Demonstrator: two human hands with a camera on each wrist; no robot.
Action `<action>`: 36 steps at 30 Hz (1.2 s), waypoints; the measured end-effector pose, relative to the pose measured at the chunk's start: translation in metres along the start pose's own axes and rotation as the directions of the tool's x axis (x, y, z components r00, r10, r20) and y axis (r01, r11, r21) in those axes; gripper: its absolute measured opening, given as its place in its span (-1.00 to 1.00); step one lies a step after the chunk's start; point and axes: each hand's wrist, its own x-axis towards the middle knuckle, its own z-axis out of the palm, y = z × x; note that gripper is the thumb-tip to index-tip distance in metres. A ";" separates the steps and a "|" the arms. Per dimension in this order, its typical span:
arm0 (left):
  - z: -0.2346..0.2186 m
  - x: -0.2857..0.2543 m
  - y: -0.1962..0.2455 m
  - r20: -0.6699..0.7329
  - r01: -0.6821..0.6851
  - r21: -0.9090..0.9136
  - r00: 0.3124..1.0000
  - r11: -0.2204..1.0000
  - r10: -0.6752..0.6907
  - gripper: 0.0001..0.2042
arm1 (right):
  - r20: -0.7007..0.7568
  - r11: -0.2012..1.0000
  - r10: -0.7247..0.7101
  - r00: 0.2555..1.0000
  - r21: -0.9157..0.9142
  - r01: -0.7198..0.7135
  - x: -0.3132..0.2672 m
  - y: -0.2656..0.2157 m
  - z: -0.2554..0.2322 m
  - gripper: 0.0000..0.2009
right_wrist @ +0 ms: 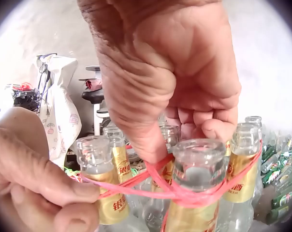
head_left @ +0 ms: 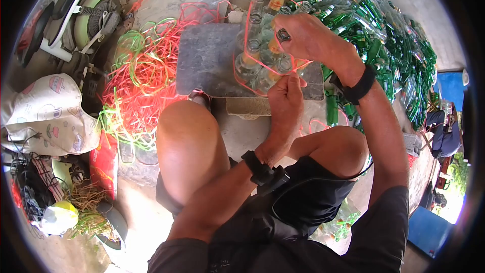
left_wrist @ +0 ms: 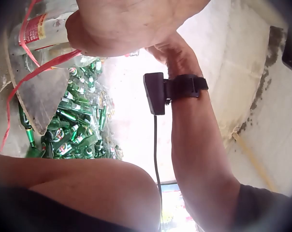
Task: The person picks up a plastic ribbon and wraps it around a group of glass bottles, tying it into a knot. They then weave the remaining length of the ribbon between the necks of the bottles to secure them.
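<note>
Clear glass bottles with gold labels and red print (right_wrist: 242,174), upright in a tight cluster, on the right-hand part of a dark grey, worn flat board (head_left: 207,60). Mouths uncapped, rims thick and round, glass see-through; whether any liquid sits inside, cannot tell. A flat pinkish-red plastic strap (right_wrist: 184,195) runs round the cluster, crossing over itself at the neck of the nearest bottle in the right wrist view. In the head view, strands also slant down the side of the cluster nearest the tangle.

Left hand (head_left: 285,98): at the cluster's near edge, thumb and finger pinching the strap. Right hand (head_left: 308,35): above the bottles, fingers curled, thumb against the strap beside the front neck, gripping it there. Black band with a small device on each wrist.

Board rests on a low, pale support (head_left: 247,107) in front of the person's bare knees. Left of it, a large loose tangle of red and lime-green plastic strips (head_left: 146,76) on the floor. Beyond and to the right, a big heap of green and clear glass bottles (head_left: 374,25), mostly lying on their sides; contents too small to tell. One green bottle (head_left: 332,108) stands out close to the board's right corner.

Far left: off-white cloth with printed drawings (head_left: 50,114), a shiny red bag (head_left: 103,164) just beside it, contents hidden. Above these, part of a vehicle with a pale green wheel cover (head_left: 91,20).
</note>
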 end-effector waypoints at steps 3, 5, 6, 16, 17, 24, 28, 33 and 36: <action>-0.001 0.002 0.001 0.014 -0.026 0.046 1.000 0.999 0.026 -0.72 | 0.049 0.999 0.027 0.998 -0.019 -0.026 0.003 -0.005 -0.006 -0.73; 0.000 0.002 0.003 0.009 -0.096 0.074 0.995 0.993 0.096 -0.72 | 0.087 0.999 0.030 0.996 -0.018 -0.029 0.008 0.001 -0.004 -0.72; 0.001 0.000 0.005 0.008 -0.095 0.074 0.995 0.993 0.095 -0.72 | 0.124 0.999 0.034 0.992 -0.018 -0.032 0.010 0.004 -0.002 -0.71; -0.004 -0.009 0.015 0.009 -0.059 0.205 0.998 0.977 0.059 -0.69 | 0.173 0.996 0.064 0.983 0.055 -0.074 0.011 0.004 -0.005 -0.72; -0.005 -0.010 0.016 0.009 -0.073 0.215 0.997 0.974 0.073 -0.69 | 0.144 0.995 0.040 0.989 0.085 -0.053 0.009 0.004 -0.004 -0.76; -0.009 -0.013 0.023 0.042 -0.152 0.332 0.988 0.931 0.147 -0.70 | 0.098 0.971 0.126 0.987 0.190 -0.143 -0.010 0.002 -0.003 -0.70; -0.012 -0.014 0.027 0.064 -0.191 0.389 0.981 0.901 0.181 -0.75 | 0.000 0.902 0.162 0.987 0.404 -0.149 -0.033 -0.008 -0.001 -0.79; -0.016 -0.007 0.024 0.108 -0.267 0.416 0.964 0.869 0.244 -0.78 | -0.120 0.942 0.153 0.981 0.319 -0.108 -0.065 -0.023 -0.013 -0.62; -0.021 -0.005 0.021 0.128 -0.288 0.405 0.957 0.867 0.259 -0.78 | -0.206 0.943 0.142 0.968 0.326 -0.069 -0.076 -0.023 -0.005 -0.71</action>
